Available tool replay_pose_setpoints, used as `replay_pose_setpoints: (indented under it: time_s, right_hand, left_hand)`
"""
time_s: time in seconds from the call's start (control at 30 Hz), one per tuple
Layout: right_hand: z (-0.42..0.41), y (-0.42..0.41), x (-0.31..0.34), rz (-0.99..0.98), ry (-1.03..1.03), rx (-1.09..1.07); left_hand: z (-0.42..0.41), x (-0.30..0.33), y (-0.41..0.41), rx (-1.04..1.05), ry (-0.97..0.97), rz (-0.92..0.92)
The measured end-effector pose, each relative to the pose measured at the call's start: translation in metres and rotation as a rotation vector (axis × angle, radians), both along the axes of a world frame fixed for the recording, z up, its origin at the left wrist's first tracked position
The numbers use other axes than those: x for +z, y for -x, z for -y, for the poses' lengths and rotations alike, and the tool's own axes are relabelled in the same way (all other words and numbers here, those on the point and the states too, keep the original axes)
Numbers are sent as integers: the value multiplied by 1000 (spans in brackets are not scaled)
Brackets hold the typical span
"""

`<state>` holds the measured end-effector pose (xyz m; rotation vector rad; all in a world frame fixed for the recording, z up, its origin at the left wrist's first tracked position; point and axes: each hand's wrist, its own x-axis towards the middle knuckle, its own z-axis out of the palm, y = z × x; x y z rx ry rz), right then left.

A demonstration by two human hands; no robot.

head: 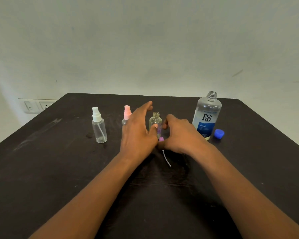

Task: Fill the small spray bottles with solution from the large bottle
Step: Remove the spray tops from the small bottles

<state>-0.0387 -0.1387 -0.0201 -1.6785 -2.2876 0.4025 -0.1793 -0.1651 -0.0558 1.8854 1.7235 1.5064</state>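
Observation:
A small clear bottle [155,120] stands uncapped at the table's middle. My left hand [138,130] is beside it with fingers stretched out and the thumb against its side. My right hand [179,135] pinches the purple spray head [161,139] just in front of that bottle, and its white dip tube [166,158] points toward me. The large "renu" solution bottle [206,116] stands open at the right, its blue cap [219,134] lying beside it. A white-topped spray bottle [99,126] stands at the left. A pink-topped one [127,112] is partly hidden behind my left hand.
The dark table [59,169] runs back to a pale wall. A switch and socket plate [36,106] is on the wall beyond the table's left edge. A small wet patch lies near the white-topped bottle.

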Motion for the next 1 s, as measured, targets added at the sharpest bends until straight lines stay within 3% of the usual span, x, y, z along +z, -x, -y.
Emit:
replay_pose_setpoints:
  time_s: [0.13, 0.27, 0.43, 0.7, 1.0]
  right_hand:
    - [4, -3, 6, -36, -107, -45]
    - [8, 0, 11, -26, -469, -102]
    - [11, 7, 7, -280, -764, 38]
    - [13, 16, -8, -286, -737, 271]
    - [11, 20, -13, -275, -670, 287]
  left_hand:
    - [7, 9, 0, 39, -205, -36]
    - [15, 23, 6, 117, -389, -66]
    - [10, 28, 27, 303, -283, -39]
    - [14, 37, 43, 365, -148, -39]
    - [8, 35, 49, 377, -41, -41]
